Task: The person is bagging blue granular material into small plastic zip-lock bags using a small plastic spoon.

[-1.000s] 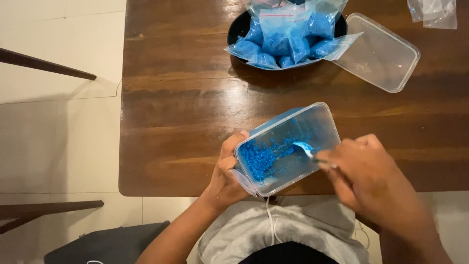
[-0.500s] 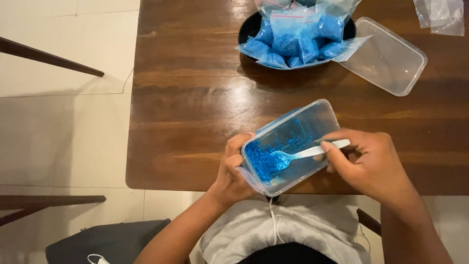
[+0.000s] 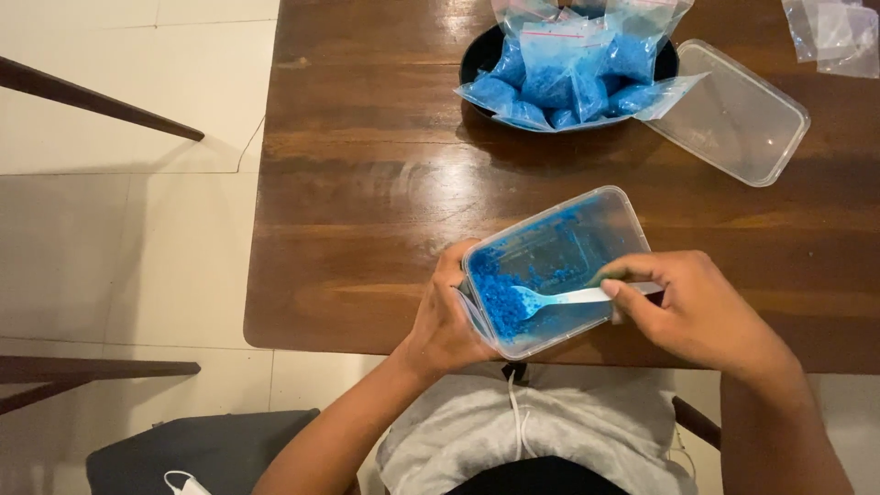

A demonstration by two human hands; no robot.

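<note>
Head view gives me the left hand point(image 3: 449, 321) curled around the near corner of a clear plastic container point(image 3: 555, 270), holding it tilted over the desk point(image 3: 367, 183) edge. The right hand point(image 3: 687, 312) is closed around a white plastic spoon point(image 3: 559, 297), whose bowl sits in the blue granules point(image 3: 500, 302) heaped at the low corner. My worry is that tilt: the heap lies against the lowest wall, right above my lap, so a hard scoop could push grains over the rim. The one-handed grip on a corner could also slip. Further back, a black bowl point(image 3: 477, 60) holds filled blue bags point(image 3: 559, 78), with a clear lid point(image 3: 733, 115) beside it.
</note>
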